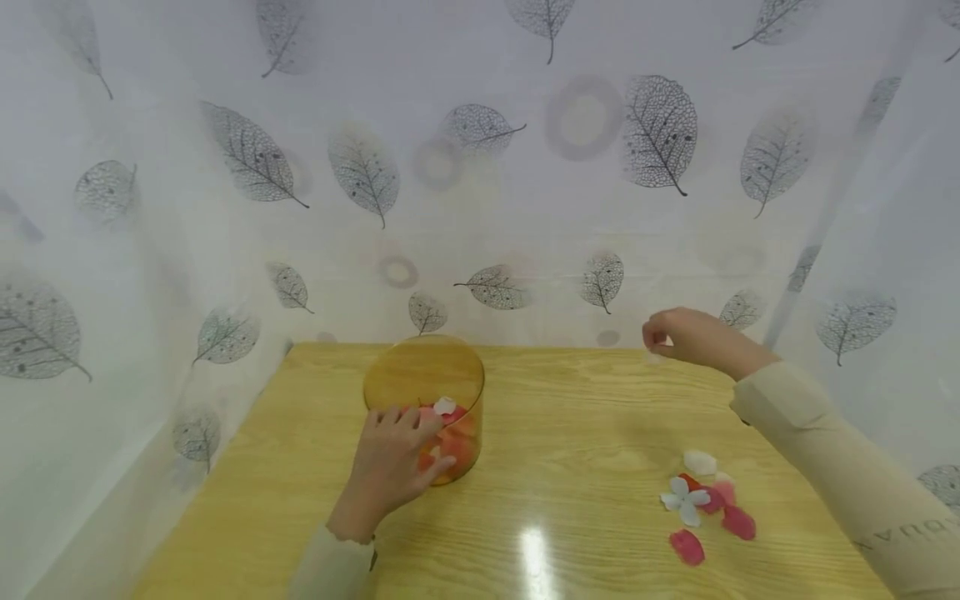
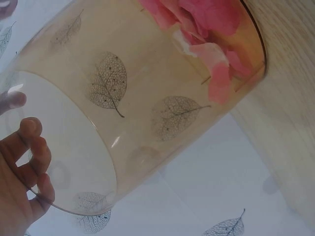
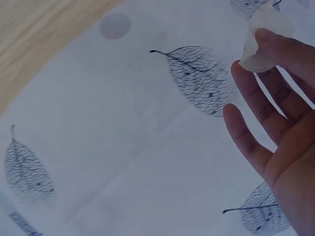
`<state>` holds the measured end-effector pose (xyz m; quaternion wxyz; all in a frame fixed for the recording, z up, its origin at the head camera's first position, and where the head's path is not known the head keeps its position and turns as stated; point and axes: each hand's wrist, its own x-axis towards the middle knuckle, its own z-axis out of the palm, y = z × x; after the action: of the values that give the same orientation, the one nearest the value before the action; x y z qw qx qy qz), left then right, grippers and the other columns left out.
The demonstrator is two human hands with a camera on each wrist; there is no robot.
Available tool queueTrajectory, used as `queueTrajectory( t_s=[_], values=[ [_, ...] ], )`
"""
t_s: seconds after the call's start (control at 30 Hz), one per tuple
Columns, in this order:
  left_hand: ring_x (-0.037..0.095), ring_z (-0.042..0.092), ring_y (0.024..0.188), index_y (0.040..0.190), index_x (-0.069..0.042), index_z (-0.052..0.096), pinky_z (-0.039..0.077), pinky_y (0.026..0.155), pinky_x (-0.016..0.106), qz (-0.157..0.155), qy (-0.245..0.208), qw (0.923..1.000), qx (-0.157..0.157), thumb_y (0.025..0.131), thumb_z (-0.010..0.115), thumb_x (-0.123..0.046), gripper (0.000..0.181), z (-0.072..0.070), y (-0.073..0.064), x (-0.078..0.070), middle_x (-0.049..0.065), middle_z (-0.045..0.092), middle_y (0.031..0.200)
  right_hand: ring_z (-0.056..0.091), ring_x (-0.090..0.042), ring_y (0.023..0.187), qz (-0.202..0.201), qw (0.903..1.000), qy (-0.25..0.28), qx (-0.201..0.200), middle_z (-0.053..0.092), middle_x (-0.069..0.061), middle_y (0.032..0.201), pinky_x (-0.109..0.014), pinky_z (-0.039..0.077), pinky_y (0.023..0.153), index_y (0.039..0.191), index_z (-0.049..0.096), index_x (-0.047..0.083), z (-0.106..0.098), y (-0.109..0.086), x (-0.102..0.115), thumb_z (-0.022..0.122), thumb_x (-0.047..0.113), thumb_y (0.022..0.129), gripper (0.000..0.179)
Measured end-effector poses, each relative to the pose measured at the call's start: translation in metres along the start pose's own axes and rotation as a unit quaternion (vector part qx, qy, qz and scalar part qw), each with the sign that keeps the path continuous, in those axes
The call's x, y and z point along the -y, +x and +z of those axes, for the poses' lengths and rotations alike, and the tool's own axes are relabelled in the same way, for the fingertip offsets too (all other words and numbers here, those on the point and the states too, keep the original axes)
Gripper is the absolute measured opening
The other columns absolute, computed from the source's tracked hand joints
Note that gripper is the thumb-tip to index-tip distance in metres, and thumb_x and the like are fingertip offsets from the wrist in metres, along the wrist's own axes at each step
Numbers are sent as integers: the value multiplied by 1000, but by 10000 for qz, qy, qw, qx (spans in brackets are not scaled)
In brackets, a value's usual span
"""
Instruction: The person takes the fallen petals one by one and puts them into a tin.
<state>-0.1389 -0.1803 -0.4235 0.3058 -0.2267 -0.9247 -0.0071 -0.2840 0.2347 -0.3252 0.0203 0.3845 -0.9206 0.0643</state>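
Observation:
A clear amber cylinder-shaped container (image 1: pixel 468 454) stands toward the table's left side in the head view, with pink and red petals (image 2: pixel 211 19) and a white one inside. My left hand (image 1: pixel 393 467) grips its rim, and the left wrist view has the fingertips (image 2: pixel 45 189) hooked over the edge. Raised above the table at the far right, my right hand (image 1: pixel 693 337) pinches a pale white petal (image 3: pixel 266 37) between thumb and fingers. Below that hand lies a loose group of petals: a white flower (image 1: pixel 684 500), a white petal (image 1: pixel 700 462) and deep pink petals (image 1: pixel 738 523).
A pale curtain (image 1: pixel 525 200) printed with grey leaves hangs behind the wooden table (image 1: pixel 570 417) and along both sides. The table's back edge meets it. Light glares off the wood (image 1: pixel 534 558) near the front middle.

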Motion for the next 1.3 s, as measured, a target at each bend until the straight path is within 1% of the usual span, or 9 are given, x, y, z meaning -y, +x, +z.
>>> queueTrajectory(
  t_s=[0.1, 0.33, 0.6, 0.7, 0.9, 1.0, 1.1, 1.2, 1.3],
  values=[
    [21, 54, 73, 98, -25, 62, 38, 67, 37, 2, 3, 10000, 23, 71, 70, -58, 44, -1, 0, 0, -1, 57, 78, 58, -10, 69, -271, 9996, -49, -78, 60, 4, 72, -31, 51, 67, 71, 59, 14, -10, 27, 18, 67, -3, 79, 20],
    [21, 53, 73, 97, -24, 62, 39, 68, 37, -38, -1, 9999, 109, 71, 69, -59, 44, -2, 1, -1, -2, 56, 78, 45, -9, 64, -875, 9959, -83, -206, 55, 3, 68, -28, 45, 65, 68, 55, 12, -25, 88, 69, 62, -1, 84, 22],
    [21, 53, 75, 97, -24, 62, 39, 70, 37, -72, -16, 9999, 152, 71, 70, -59, 44, -2, 1, -2, -2, 57, 78, 57, -15, 69, -1622, 9865, 0, -228, 63, -2, 74, -29, 49, 70, 73, 62, 8, -23, 147, 132, 65, 5, 83, 11],
    [21, 53, 74, 98, -24, 61, 39, 69, 37, -24, 15, 9999, 118, 73, 67, -60, 44, -3, 1, -1, -1, 56, 78, 54, -13, 68, -1748, 9846, -25, -72, 63, -2, 75, -25, 47, 68, 74, 61, 9, -13, 165, 152, 62, 4, 84, 12],
    [22, 53, 76, 104, -25, 60, 40, 70, 38, 59, 94, 9997, 215, 85, 44, -69, 50, -4, 0, 0, -1, 57, 81, 46, -8, 66, -1956, 9799, 89, 381, 58, 4, 71, -19, 40, 63, 74, 61, 11, 20, 194, 185, 58, 2, 83, 13],
    [22, 54, 78, 105, -26, 60, 40, 71, 38, 28, 68, 9997, 241, 81, 53, -66, 47, -4, 0, 0, -1, 58, 82, 45, -8, 66, -2134, 9755, 47, 532, 56, 4, 71, -19, 38, 63, 75, 61, 12, 39, 204, 197, 58, 2, 83, 13],
    [22, 54, 78, 102, -27, 60, 40, 70, 38, 12, 68, 9998, 188, 75, 63, -62, 45, -4, 0, 0, -1, 58, 82, 52, -9, 70, -2229, 9725, -48, 668, 62, 4, 76, -20, 43, 67, 80, 64, 12, 55, 211, 206, 61, 5, 83, 8],
    [21, 52, 76, 99, -26, 59, 38, 69, 37, 32, 98, 9999, 138, 74, 64, -61, 43, -4, 0, 0, -1, 57, 82, 59, -11, 78, -2257, 9709, -245, 760, 68, 3, 85, -22, 48, 73, 87, 67, 13, 66, 215, 212, 66, 11, 84, 4],
    [20, 52, 75, 98, -26, 58, 38, 69, 36, 43, 111, 9998, 134, 77, 60, -62, 42, -4, 0, 1, -2, 57, 82, 62, -12, 84, -2246, 9708, -347, 769, 69, 3, 91, -22, 49, 78, 92, 68, 14, 68, 214, 214, 69, 17, 84, 9]
  ],
)
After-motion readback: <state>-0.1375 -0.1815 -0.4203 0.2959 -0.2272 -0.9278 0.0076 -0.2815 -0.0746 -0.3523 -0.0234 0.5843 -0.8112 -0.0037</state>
